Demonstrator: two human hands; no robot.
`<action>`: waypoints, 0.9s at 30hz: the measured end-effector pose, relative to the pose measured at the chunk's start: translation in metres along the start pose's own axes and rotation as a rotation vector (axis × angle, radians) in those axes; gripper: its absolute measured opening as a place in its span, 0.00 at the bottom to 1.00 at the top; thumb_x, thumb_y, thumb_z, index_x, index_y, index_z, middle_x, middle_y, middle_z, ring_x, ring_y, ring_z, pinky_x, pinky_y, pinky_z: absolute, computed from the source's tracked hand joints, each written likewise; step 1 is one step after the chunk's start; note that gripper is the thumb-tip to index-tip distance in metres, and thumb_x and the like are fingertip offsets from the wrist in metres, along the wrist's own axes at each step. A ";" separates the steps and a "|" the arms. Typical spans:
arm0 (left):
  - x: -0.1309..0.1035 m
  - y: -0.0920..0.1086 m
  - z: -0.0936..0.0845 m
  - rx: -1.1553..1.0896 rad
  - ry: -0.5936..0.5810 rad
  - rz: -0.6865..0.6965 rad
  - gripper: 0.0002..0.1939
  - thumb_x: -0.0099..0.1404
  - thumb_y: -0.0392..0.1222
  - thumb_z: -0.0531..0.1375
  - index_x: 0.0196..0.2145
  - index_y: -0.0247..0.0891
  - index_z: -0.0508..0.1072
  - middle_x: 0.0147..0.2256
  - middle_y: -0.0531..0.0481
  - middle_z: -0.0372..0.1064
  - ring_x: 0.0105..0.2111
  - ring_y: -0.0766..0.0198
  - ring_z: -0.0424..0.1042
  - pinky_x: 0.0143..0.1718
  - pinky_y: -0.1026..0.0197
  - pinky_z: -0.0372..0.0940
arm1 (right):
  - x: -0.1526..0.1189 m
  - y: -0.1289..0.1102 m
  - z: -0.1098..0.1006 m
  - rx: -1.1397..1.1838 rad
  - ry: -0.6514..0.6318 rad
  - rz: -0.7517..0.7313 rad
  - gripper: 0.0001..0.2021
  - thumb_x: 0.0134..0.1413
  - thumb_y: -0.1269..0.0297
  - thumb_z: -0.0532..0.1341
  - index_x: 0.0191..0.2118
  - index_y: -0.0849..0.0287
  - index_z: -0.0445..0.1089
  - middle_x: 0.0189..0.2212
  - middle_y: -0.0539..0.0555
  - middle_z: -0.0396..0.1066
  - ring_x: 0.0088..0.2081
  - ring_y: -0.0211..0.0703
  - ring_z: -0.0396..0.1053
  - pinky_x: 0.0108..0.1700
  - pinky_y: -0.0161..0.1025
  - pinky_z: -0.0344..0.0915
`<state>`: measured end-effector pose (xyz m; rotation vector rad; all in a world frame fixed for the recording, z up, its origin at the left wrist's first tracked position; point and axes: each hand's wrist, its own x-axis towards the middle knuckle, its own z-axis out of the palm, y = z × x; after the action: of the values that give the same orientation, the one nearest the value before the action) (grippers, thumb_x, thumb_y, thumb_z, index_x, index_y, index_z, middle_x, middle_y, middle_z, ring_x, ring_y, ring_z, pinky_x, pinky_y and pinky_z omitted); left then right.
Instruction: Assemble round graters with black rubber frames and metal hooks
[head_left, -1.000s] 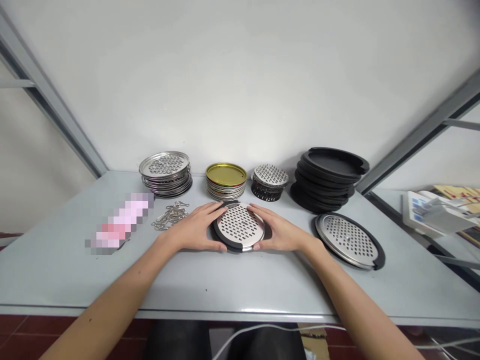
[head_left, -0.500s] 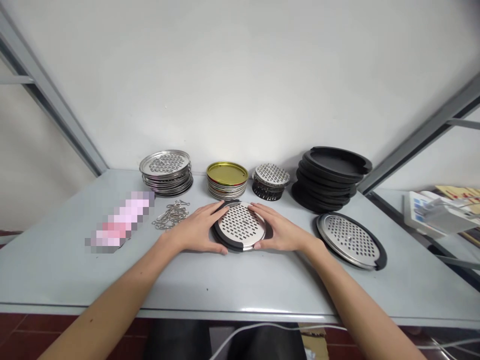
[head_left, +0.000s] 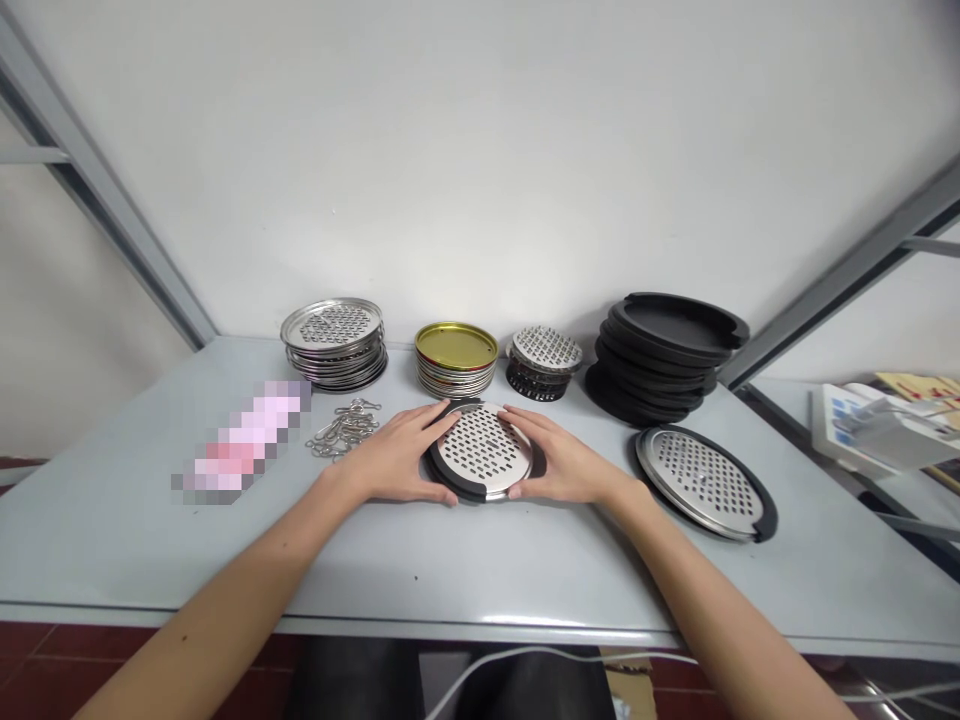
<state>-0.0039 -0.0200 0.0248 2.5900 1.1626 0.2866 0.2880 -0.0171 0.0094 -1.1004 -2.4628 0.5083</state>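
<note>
In front of me a round perforated metal disc point(head_left: 484, 450) sits in a black ring-shaped holder point(head_left: 454, 484) flat on the table. My left hand point(head_left: 405, 455) grips its left edge, fingertips at the rim and thumb along the near side. On the opposite edge, my right hand point(head_left: 555, 455) holds it the same way, with fingers on top and thumb at the near rim. The undersides of both palms are hidden. To the right lies a similar disc in a black holder point(head_left: 705, 483), touched by neither hand.
Along the wall stand stacks of perforated metal plates point(head_left: 334, 340), gold-topped lids point(head_left: 456, 348), small grater-like discs point(head_left: 546, 352) and black holders point(head_left: 671, 335). A pile of metal clips point(head_left: 345, 430) lies left of my left hand, beside a pixelated pink item point(head_left: 244, 440). A white cable point(head_left: 540, 652) hangs below the table edge.
Both hands keep the same hold on the disc and its holder. The view has shifted very slightly; nothing else has visibly moved.
</note>
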 end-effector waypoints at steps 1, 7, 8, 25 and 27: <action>0.000 0.000 0.000 -0.003 -0.004 -0.003 0.57 0.48 0.72 0.61 0.67 0.42 0.46 0.67 0.41 0.38 0.65 0.43 0.44 0.62 0.46 0.48 | 0.000 0.000 0.000 -0.002 -0.001 0.003 0.53 0.36 0.39 0.68 0.66 0.60 0.50 0.64 0.67 0.50 0.64 0.63 0.52 0.63 0.59 0.51; 0.001 0.003 0.005 -0.041 0.006 -0.004 0.58 0.46 0.72 0.62 0.67 0.44 0.46 0.67 0.40 0.37 0.65 0.40 0.45 0.61 0.44 0.50 | 0.001 -0.004 0.000 -0.024 -0.013 0.018 0.55 0.35 0.37 0.67 0.66 0.63 0.50 0.64 0.69 0.50 0.64 0.62 0.52 0.63 0.58 0.52; 0.001 0.004 0.005 -0.040 0.004 -0.007 0.58 0.46 0.71 0.62 0.67 0.44 0.46 0.67 0.40 0.37 0.65 0.39 0.45 0.61 0.44 0.50 | 0.001 -0.004 -0.001 -0.028 -0.016 0.022 0.55 0.35 0.37 0.67 0.66 0.63 0.50 0.64 0.69 0.50 0.64 0.62 0.52 0.63 0.57 0.52; 0.005 -0.004 -0.009 -0.090 0.037 -0.017 0.42 0.55 0.69 0.57 0.63 0.49 0.57 0.65 0.42 0.50 0.62 0.43 0.53 0.60 0.43 0.51 | 0.002 -0.011 -0.004 0.013 0.054 -0.011 0.45 0.45 0.40 0.63 0.65 0.57 0.50 0.65 0.65 0.50 0.63 0.62 0.52 0.62 0.59 0.53; 0.006 -0.006 -0.009 -0.120 0.067 -0.005 0.40 0.58 0.68 0.56 0.63 0.48 0.58 0.63 0.42 0.53 0.61 0.45 0.56 0.60 0.44 0.52 | 0.002 -0.012 -0.003 0.024 0.114 -0.020 0.42 0.48 0.43 0.62 0.65 0.57 0.51 0.64 0.64 0.52 0.63 0.61 0.53 0.62 0.58 0.54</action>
<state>-0.0071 -0.0104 0.0313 2.4905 1.1382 0.4318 0.2810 -0.0228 0.0184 -1.0641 -2.3610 0.4558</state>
